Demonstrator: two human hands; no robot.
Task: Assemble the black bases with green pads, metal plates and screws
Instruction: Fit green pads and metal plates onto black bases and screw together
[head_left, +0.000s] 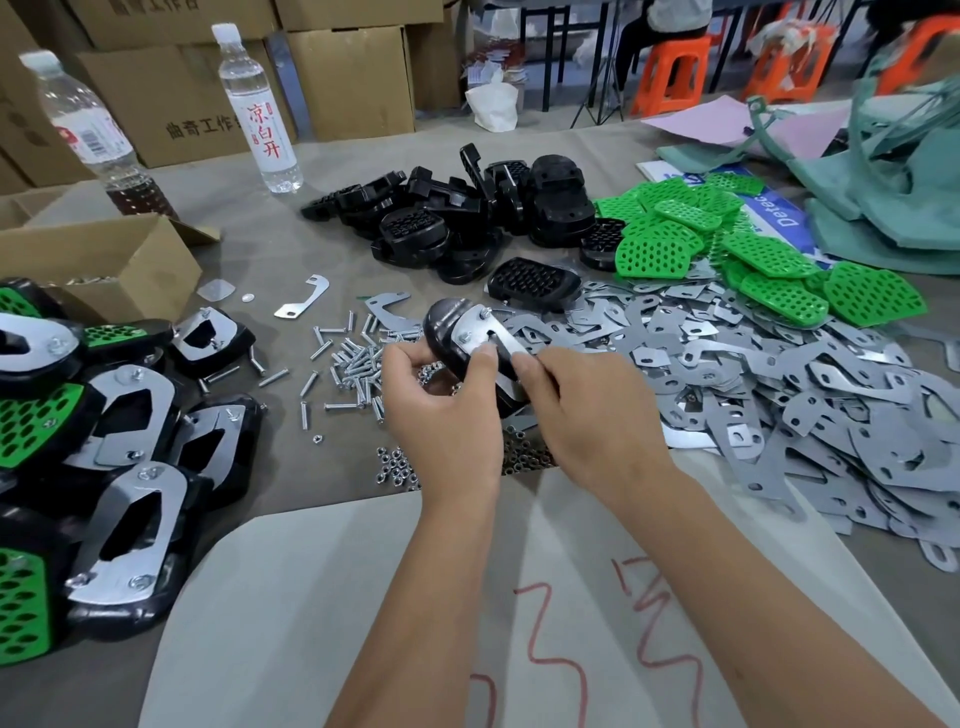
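My left hand (441, 400) grips a black base (445, 325) held tilted above the table, with a metal plate (480, 332) lying on its upper face and a screw standing up at the plate's top end. My right hand (576, 410) pinches the lower right edge of that plate and base. Loose screws (353, 364) and small nuts (397, 465) lie on the table under and left of my hands. Bare black bases (467, 218) are heaped at the back, green pads (727, 244) to their right, and flat metal plates (779, 395) spread across the right.
Finished black bases with green pads and plates (104, 441) pile up at the left. An open cardboard box (104, 260) and two water bottles (260, 104) stand at the back left. Teal fabric (893, 171) lies back right, white paper (363, 597) near me.
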